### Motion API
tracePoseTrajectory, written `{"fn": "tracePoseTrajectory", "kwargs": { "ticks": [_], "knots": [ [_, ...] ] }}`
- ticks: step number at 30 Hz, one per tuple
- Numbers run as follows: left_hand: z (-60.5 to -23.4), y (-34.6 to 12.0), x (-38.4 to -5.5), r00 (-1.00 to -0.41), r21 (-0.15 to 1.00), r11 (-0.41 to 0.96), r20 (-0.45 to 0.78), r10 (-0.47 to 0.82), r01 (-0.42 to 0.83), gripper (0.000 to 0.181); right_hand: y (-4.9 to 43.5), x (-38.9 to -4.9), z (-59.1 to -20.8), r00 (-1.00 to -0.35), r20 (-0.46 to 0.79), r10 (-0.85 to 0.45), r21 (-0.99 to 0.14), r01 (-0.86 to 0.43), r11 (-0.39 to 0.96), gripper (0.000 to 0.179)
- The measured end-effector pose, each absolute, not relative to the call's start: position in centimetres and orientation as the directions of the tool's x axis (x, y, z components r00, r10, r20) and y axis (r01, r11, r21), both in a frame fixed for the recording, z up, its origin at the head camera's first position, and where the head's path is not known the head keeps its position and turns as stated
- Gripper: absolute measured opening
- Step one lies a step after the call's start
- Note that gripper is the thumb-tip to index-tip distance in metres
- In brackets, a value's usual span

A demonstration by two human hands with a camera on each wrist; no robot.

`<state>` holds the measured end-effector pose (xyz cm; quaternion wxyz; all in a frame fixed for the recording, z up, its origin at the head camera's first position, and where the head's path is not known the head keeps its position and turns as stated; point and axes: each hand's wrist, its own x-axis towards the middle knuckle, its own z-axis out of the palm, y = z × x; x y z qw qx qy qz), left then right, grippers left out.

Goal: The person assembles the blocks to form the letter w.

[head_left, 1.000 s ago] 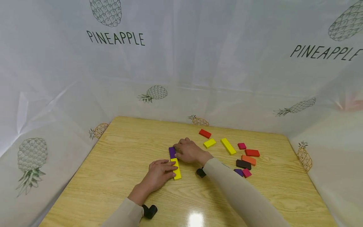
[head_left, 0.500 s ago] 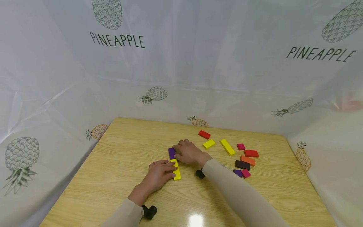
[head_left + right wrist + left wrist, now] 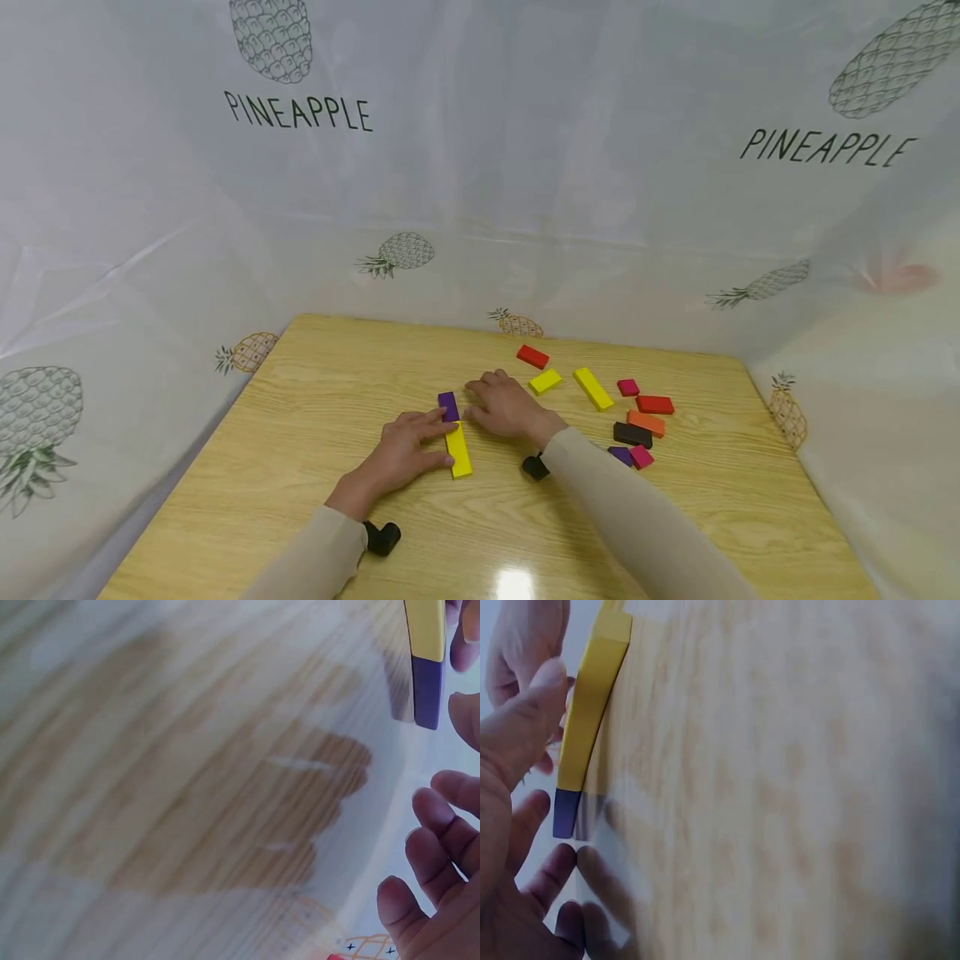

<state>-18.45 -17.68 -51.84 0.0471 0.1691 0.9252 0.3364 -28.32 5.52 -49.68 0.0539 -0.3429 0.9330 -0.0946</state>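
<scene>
On the wooden table, a long yellow block point(image 3: 461, 457) and a short purple block point(image 3: 447, 406) lie end to end in one line. My left hand point(image 3: 401, 454) is at the left side of the pair, its fingers spread and its thumb at the yellow block's edge. One of its fingers reaches over the joint between the blocks. Whether the thumb presses on the yellow block point(image 3: 592, 697) is unclear in the left wrist view. To the right, my right hand point(image 3: 506, 406) rests low over the table with loosely bent fingers, apart from the purple block point(image 3: 427, 694), and holds nothing.
Beyond the right hand lie a red block point(image 3: 533, 357), a short yellow block point(image 3: 545, 382) and a long yellow block point(image 3: 593, 389). Farther right are a black block point(image 3: 633, 434), an orange block point(image 3: 647, 423) and several red, pink and purple pieces. A pineapple-print sheet point(image 3: 480, 167) surrounds the table.
My right hand has let go of the purple block and shifted slightly right. My left hand has drawn back leftward, with its fingers lifted off most of the yellow block.
</scene>
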Motion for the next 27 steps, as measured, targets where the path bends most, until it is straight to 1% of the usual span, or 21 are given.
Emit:
{"fn": "tracePoseTrajectory", "kwargs": {
  "ticks": [5, 11, 16, 22, 27],
  "knots": [
    [-51.9, -17.6, -18.6, -0.927, 0.618, 0.725, 0.018, 0.374, 0.305, 0.060, 6.3, -27.8, -49.6, -0.777, -0.014, -0.629, -0.213, -0.613, 0.761, 0.053],
    [-51.9, -17.2, -18.5, -0.930, 0.588, 0.746, 0.030, 0.367, 0.314, 0.057, 7.7, -27.5, -49.5, -0.782, 0.026, -0.623, -0.207, -0.614, 0.761, 0.053],
    [-51.9, -17.0, -18.6, -0.937, 0.578, 0.760, 0.023, 0.348, 0.297, 0.054, 9.1, -27.3, -49.2, -0.787, 0.051, -0.614, -0.212, -0.610, 0.764, 0.052],
    [-52.1, -17.0, -18.7, -0.942, 0.584, 0.762, 0.014, 0.336, 0.280, 0.053, 11.0, -27.2, -49.1, -0.799, 0.075, -0.597, -0.231, -0.596, 0.769, 0.049],
    [-52.1, -17.0, -18.7, -0.938, 0.598, 0.746, 0.027, 0.346, 0.292, 0.053, 12.7, -27.1, -49.4, -0.813, 0.117, -0.571, -0.222, -0.581, 0.783, 0.047]
  ]
}}
